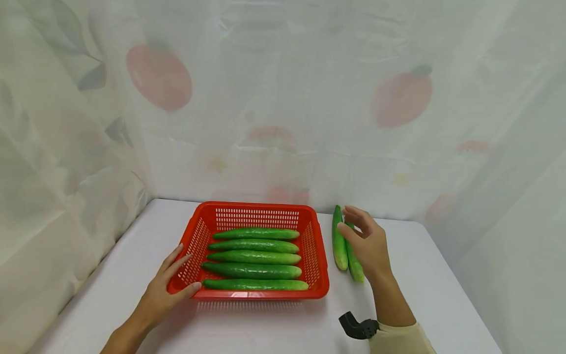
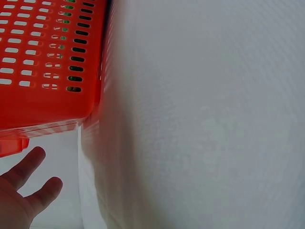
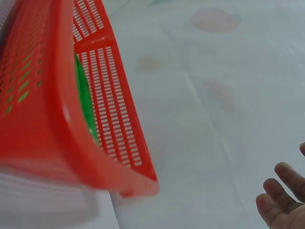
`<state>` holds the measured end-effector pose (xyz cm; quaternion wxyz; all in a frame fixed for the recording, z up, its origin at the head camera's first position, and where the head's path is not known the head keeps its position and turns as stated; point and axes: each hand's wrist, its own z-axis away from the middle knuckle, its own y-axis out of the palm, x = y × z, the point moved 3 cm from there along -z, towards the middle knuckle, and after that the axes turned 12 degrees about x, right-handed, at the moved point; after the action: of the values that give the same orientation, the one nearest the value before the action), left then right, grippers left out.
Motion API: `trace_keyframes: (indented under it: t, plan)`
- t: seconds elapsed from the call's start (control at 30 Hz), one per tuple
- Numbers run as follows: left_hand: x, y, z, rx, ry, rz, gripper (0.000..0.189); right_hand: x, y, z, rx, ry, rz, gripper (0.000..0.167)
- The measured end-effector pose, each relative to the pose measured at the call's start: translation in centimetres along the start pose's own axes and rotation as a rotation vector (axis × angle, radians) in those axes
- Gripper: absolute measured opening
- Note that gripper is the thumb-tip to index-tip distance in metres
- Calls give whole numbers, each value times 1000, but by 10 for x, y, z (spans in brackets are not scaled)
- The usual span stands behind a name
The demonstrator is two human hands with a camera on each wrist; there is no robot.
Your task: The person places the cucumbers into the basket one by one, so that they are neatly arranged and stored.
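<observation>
A red plastic basket (image 1: 316, 295) holds several cucumbers (image 1: 254, 257) lying side by side, lengthwise across it. My left hand (image 1: 160, 290) is at the basket's left near corner, fingers spread and overlapping the left rim in the head view, thumb by the front rim. In the left wrist view two fingers (image 2: 44, 194) show beneath the basket wall. To the right of the basket, two more cucumbers (image 1: 339, 246) lie close together on the table. My right hand (image 1: 369, 243) hovers over them with loosely bent fingers, covering part of the right one. Nothing shows in its grasp.
A white-covered table (image 1: 424, 295) carries everything. Behind it hangs a pale curtain (image 1: 283, 98) with faded fruit prints, and similar sheets close off both sides. A black strap device (image 1: 357, 328) sits on the right wrist by a beige sleeve (image 1: 400, 339).
</observation>
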<state>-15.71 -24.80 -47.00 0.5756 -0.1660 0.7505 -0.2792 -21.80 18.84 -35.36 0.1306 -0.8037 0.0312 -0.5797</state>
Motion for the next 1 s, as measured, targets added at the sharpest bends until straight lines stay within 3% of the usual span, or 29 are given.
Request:
trace_keyframes:
  t: [0.4, 0.7, 1.0]
  plan:
    - [3, 1, -2, 2, 6, -8, 68, -20, -26, 28, -104, 21, 40, 42]
    - [2, 1, -1, -6, 12, -7, 68, -35, -35, 39, -170, 14, 110, 42]
    - [4, 1, 1, -14, 4, -14, 67, -55, -36, 48, -199, 44, 100, 45]
